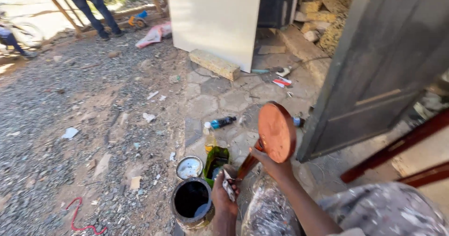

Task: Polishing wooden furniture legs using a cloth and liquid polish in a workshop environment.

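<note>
Item: round wooden piece (277, 132), reddish-brown, on a turned leg; right hand (273, 167) is gripping the leg, tilting the disc up just right of the open paint can (191, 203). Left hand (223, 194) is clutching a small brush or rag (228, 187) beside the can. Step judged: coating the piece; next, reloading from the can calls for a steady dip. Loose lid (189, 167) is lying just behind the can.

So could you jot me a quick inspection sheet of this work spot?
Surface: paved stone ground beside gravel.
Job's things: round reddish wooden piece; open dark paint can with its lid beside it; green bottle.
Clutter: plastic bottles, paper scraps, a stone block.
Hands: right hand grips the wooden piece; left hand holds a stained rag.
Cables: a red cord on the gravel.
Surroundings: grey door, white panel, a person standing far off.
</note>
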